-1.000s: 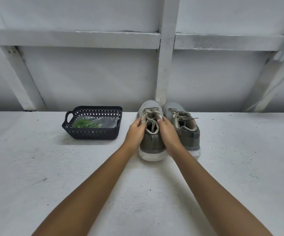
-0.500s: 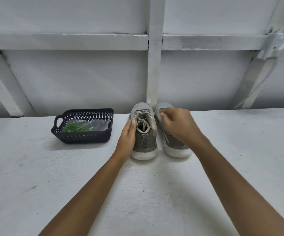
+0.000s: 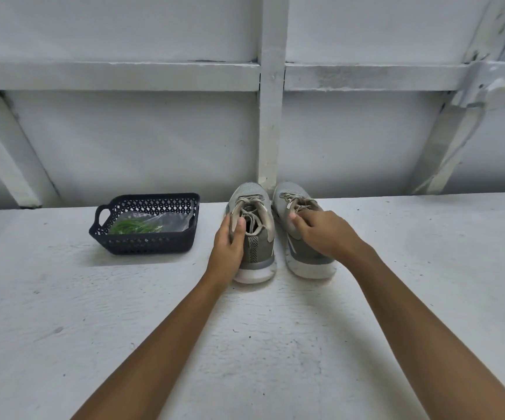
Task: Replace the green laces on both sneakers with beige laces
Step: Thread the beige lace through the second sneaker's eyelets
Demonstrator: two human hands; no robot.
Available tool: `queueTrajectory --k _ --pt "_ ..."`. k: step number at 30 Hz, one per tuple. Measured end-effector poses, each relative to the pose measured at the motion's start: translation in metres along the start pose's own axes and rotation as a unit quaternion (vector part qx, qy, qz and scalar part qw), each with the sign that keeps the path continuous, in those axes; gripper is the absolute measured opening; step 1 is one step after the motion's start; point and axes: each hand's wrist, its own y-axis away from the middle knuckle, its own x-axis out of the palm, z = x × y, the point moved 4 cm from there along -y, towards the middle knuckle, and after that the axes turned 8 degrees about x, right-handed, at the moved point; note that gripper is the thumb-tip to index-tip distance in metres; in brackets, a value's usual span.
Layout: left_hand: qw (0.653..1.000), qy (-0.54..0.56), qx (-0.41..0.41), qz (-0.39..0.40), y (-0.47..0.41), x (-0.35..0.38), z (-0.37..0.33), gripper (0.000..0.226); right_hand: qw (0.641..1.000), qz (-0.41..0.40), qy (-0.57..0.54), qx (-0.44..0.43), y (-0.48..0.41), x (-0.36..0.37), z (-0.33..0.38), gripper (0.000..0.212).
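On the white painted table (image 3: 63, 298), just left of the shoes, sits a dark perforated plastic basket (image 3: 142, 242) with bagged green laces (image 3: 136, 227). My left hand (image 3: 227, 247) clasps the left grey-olive mesh sneaker (image 3: 259, 250), thumb inside its collar. My right hand (image 3: 327, 234), fingers curled, clutches the right grey-olive mesh sneaker (image 3: 305, 262). Both wear beige laces (image 3: 252, 207).

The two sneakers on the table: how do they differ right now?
The left sneaker shows its open mouth and striped heel tab; the right sneaker has its mouth covered by the right hand. The left hand grips the left sneaker from the side; the right hand curls over the right sneaker's top. Both are grey with white soles and beige laces, toes toward the wall.
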Motion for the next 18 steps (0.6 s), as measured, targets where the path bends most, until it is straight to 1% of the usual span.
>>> queueTrajectory --k 1,2,3,4,5,6,7,8,9,13,18 --pt "1.0 0.001 0.004 0.006 0.003 0.001 -0.002 0.05 0.998 -0.032 -0.048 0.001 0.001 -0.002 -0.002 0.042" --pt "1.0 0.003 0.005 0.01 0.005 0.002 -0.003 0.052 0.992 -0.083 -0.1 -0.001 0.002 -0.003 -0.006 0.042" --pt "1.0 0.008 0.003 0.008 0.009 0.002 -0.006 0.059 0.979 -0.14 -0.151 -0.001 0.006 -0.003 -0.01 0.044" --pt "1.0 0.011 0.0 0.0 0.011 0.001 -0.002 0.075 0.963 -0.179 -0.201 0.006 0.012 0.001 -0.014 0.048" --pt "1.0 0.016 -0.003 -0.005 0.013 -0.001 0.0 0.097 0.951 -0.186 -0.247 0.019 0.019 0.008 -0.018 0.054" --pt "1.0 0.016 -0.006 -0.005 0.015 -0.002 0.004 0.117 0.944 -0.171 -0.282 0.031 0.025 0.017 -0.021 0.063" --pt "1.0 0.014 -0.01 0.001 0.016 -0.002 0.01 0.127 0.94 -0.152 -0.301 0.042 0.031 0.026 -0.023 0.073" --pt "1.0 0.012 -0.01 0.009 0.017 0.001 0.015 0.127 0.939 -0.145 -0.307 0.048 0.035 0.032 -0.024 0.08" --pt "1.0 0.0 -0.008 0.012 0.017 0.003 0.02 0.122 0.937 -0.153 -0.311 0.05 0.037 0.036 -0.025 0.082" --pt "0.998 -0.054 0.024 -0.022 0.017 0.011 0.029 0.106 0.929 -0.187 -0.312 0.062 0.032 0.039 -0.023 0.069" --pt "0.996 -0.063 0.054 -0.033 0.015 0.015 0.025 0.101 0.931 -0.195 -0.304 0.052 0.034 0.038 -0.015 0.065"
